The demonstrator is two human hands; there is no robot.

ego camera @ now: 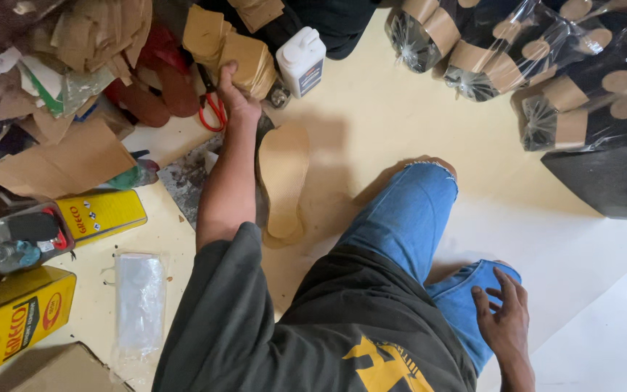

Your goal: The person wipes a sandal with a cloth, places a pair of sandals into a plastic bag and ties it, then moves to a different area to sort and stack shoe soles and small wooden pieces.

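two yellow tins are lying at far left, one clear bag beside them on the cream floor. one left hand is reaching forward, fingers closing around a stack of tan cutouts, rounded, flat, fanned; the stack is sitting at top centre, touching the pile of brown scraps. one red scissors is lying just under the hand. one tan sole is lying beside the forearm. one white bottle is standing right of the stack. wrapped bundles are crowding top right. one right hand is resting on the jeans knee, fingers spread, holding nothing.
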